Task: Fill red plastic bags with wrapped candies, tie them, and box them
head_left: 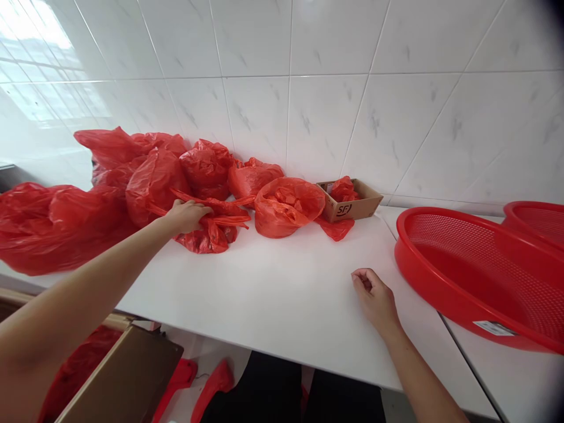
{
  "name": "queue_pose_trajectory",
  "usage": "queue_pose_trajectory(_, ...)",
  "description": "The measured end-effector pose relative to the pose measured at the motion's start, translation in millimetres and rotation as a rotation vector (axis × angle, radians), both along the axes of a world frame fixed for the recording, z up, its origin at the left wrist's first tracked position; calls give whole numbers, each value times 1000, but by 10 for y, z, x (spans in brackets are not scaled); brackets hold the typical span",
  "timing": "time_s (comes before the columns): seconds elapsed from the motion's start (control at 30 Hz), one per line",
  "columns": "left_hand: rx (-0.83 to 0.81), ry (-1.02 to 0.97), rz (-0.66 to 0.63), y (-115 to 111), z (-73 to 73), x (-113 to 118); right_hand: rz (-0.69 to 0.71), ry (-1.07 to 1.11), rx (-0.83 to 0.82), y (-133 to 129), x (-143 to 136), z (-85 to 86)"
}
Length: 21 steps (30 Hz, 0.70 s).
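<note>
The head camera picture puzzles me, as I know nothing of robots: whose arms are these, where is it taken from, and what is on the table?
There is no robot here. A camera worn on a person's head looks forward and down, so you see that person's own bare arms. This is the only view.

The left hand is on a knotted-looking red plastic bag; its fingertips are partly hidden, so I cannot tell how firmly it grips. The right hand is loosely curled above the white table, with nothing visible in it.

More red bags crowd the left side. Right of the left hand are a rounded red bag and a small cardboard box with red plastic inside. Large red perforated baskets stand at the far right.
</note>
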<state>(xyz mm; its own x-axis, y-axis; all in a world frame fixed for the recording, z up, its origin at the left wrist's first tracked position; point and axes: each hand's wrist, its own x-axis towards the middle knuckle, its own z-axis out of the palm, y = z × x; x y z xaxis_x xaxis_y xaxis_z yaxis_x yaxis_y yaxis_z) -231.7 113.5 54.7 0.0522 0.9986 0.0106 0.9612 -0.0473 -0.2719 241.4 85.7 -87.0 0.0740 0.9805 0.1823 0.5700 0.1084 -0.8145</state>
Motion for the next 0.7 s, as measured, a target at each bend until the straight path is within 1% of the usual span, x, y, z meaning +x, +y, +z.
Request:
queue_pose_trajectory(0.17,-2,17,9,60,-72,12,-8,-3,-35,4,6,-9)
queue_pose_trajectory(0.3,-18,4,10,96,-129,-31,-9,-5,-46,4,6,-19)
queue_pose_trajectory(0.43,-52,-22,3,204,-96,-106,1,-1,-33,9,0,-27)
queue_pose_trajectory(0.57,30,13,1,325,-47,-149,-2,-9,-24,16,-2,-33)
queue_pose_trajectory(0.63,77,42,-4,383,-72,-153,-7,-14,-24,19,-2,-34)
queue_pose_trajectory(0.7,95,65,-16,458,-127,-155,-10,-13,-20,21,-2,-35)
